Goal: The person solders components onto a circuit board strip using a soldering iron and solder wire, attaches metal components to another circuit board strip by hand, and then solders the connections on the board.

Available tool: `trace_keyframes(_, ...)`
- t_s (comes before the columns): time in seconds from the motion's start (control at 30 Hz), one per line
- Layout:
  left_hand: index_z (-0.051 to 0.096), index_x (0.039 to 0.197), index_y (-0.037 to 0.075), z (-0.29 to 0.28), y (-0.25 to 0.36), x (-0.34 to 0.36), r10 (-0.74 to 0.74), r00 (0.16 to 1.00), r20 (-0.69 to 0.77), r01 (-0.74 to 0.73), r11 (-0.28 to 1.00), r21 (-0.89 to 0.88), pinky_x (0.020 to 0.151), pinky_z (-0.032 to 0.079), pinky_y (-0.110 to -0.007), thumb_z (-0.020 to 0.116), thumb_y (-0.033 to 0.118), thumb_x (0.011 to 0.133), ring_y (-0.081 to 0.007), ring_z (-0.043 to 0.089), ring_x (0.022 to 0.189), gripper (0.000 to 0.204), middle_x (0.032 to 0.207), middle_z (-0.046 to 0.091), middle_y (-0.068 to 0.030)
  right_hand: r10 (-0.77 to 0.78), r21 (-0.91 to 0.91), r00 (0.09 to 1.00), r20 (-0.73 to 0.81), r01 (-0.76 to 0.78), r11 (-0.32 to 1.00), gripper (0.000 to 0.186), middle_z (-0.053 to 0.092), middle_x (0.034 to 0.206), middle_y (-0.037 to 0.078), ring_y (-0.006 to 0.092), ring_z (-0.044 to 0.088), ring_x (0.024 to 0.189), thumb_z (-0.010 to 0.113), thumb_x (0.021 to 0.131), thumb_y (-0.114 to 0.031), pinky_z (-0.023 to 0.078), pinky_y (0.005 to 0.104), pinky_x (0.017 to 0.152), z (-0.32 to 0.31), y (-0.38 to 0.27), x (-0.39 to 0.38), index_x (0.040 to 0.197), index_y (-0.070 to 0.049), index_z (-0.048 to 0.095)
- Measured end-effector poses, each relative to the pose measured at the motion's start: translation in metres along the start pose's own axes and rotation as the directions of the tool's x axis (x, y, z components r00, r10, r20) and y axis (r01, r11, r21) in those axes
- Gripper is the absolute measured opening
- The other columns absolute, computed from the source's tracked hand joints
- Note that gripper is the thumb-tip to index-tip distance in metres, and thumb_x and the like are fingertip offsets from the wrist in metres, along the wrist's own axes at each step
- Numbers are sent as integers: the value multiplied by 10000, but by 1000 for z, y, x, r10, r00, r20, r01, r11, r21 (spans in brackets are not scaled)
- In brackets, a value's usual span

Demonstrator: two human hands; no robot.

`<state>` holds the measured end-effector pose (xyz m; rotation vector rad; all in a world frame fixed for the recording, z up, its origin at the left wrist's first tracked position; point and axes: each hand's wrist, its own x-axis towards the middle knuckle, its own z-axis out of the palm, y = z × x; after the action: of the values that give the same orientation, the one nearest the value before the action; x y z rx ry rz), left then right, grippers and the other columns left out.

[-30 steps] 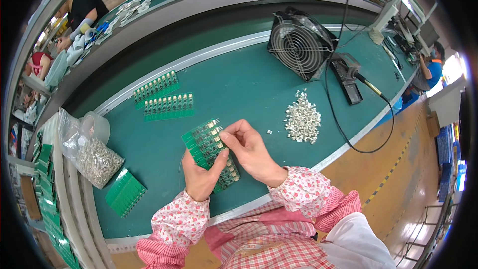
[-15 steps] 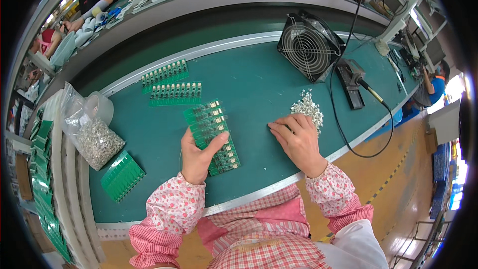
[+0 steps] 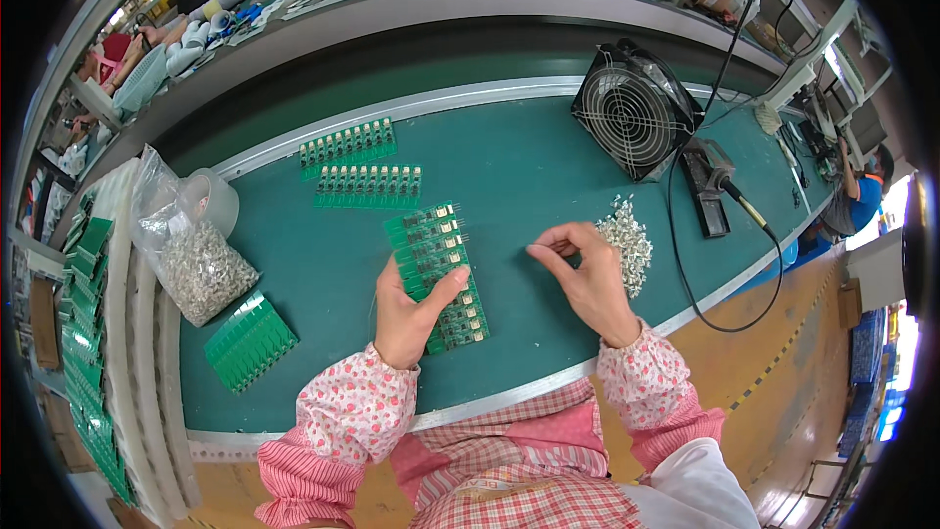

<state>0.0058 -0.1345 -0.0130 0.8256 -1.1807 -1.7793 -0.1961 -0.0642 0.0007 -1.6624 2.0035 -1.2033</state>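
Observation:
My left hand (image 3: 407,318) grips a green circuit board panel (image 3: 427,253) along its left side, thumb on top and fingers underneath. A column of small white connectors runs down the panel's right part. My right hand (image 3: 591,282) is closed in a pinch over the mat, its fingertips a short way right of the panel. Whatever the pinch holds, if anything, is too small to make out. Beside that hand, on its right, lies a loose heap of small white connectors (image 3: 629,247).
Two populated board panels (image 3: 368,186) lie at the back. On the left are a clear bag of connectors (image 3: 204,274), a tape roll (image 3: 220,204) and a stack of green boards (image 3: 251,343). A black fan (image 3: 634,113) and soldering iron stand (image 3: 707,191) with a cable are at right.
The view has shifted, moving the bench right and slightly down in the picture. My right hand has drawn a little left, away from the connector heap. My left hand still holds the panel.

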Motion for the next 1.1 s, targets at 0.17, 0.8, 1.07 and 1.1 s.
trace_keyframes(0.17,550,1064,24,2,3,-2,9,1000,-16,-8,998,55,699,503,-251,692,54,808,-95,602,782,294,923,637,-39,195,732,915,352,-399,552,180,615,897,9,72,551,805,661,868,-184,456,227,667,32,-29,3,937,-25,615)
trace_keyframes(0.8,516,1112,19,4,0,-4,78,997,-5,-77,988,136,749,502,-254,671,-2,800,-107,609,860,350,982,629,-47,214,790,925,312,-379,483,142,585,843,16,59,528,763,599,913,-144,444,216,695,58,-34,-1,930,-22,528)
trace_keyframes(1.07,510,1123,10,10,2,-4,121,989,79,-133,978,162,745,506,-255,686,-22,774,-110,609,857,392,985,620,-48,192,820,964,186,-260,510,176,586,857,48,65,545,766,615,902,-139,464,216,682,61,-29,-5,933,0,512)
trace_keyframes(1.1,510,1123,10,11,2,-5,117,989,88,-130,978,164,745,506,-255,686,-22,774,-110,609,857,392,985,620,-48,199,821,963,180,-258,509,176,586,857,48,65,545,766,615,902,-139,464,216,682,58,-30,-7,933,0,512)
